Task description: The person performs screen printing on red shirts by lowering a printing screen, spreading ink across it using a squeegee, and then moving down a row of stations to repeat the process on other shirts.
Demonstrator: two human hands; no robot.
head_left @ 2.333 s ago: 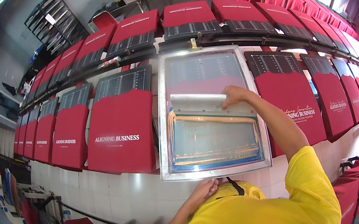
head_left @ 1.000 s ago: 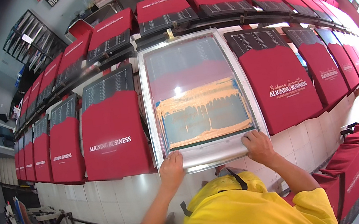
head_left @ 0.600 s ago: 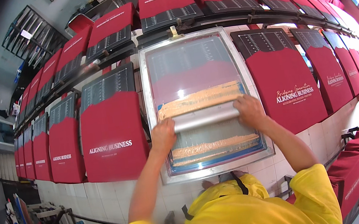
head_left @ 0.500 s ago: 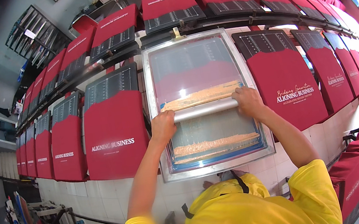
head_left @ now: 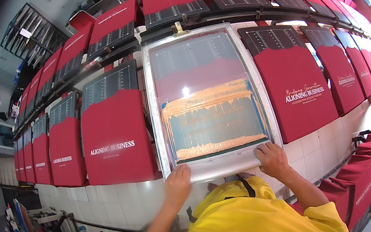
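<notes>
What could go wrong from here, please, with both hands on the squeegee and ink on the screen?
I see two possible risks. A thick band of peach ink lies along the dark blade of the squeegee, so ink might smear onto the screen frame. The left hand and right hand hold opposite ends; uneven pressure could spread the ink unevenly.

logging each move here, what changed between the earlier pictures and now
The squeegee has come toward the person, from mid-screen to the near end of the framed screen. The left hand, off it at first, now holds its left end; the right hand still holds the right. The framed screen and red cloths stayed put.
</notes>
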